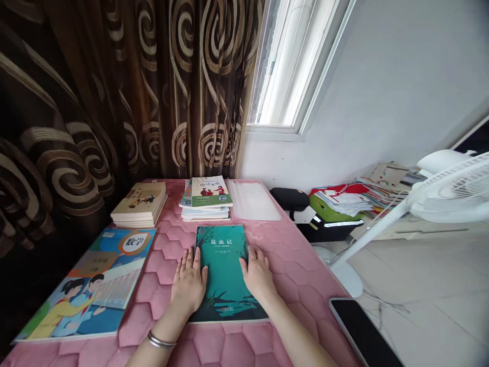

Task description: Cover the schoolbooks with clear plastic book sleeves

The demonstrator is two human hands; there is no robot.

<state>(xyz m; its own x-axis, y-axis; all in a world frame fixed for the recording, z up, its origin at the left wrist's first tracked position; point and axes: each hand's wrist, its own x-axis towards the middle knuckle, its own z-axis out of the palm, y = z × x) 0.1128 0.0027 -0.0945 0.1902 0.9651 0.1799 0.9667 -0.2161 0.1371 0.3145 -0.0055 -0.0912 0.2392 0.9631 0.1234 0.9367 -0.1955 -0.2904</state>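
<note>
- Resting on L edge of green bk (225, 275), L hand (189, 280) is lying palm down, fingers open & slightly spread, thumb touching cover; silver bracelet (161, 341) is circling wrist.
- R hand (257, 271) is touching R edge of same bk, fingers open, bending a bit, not gripping.
- Green bk is lying closed, cover up, on desk (164, 250) w/ pink quilted top, btwn both hands.
- Blue bk (87, 290) w/ cartoon kids is lying flat to L, apart from L hand.
- Tan bks (141, 201) are sitting stacked behind blue bk.
- Mixed bks (208, 199) are sitting piled behind green bk, w/ translucent sheet (255, 201) lying just R.
- Phone (362, 331) w/ dark screen is lying near desk's R edge.
- White fan (451, 188) is standing R of desk.
</note>
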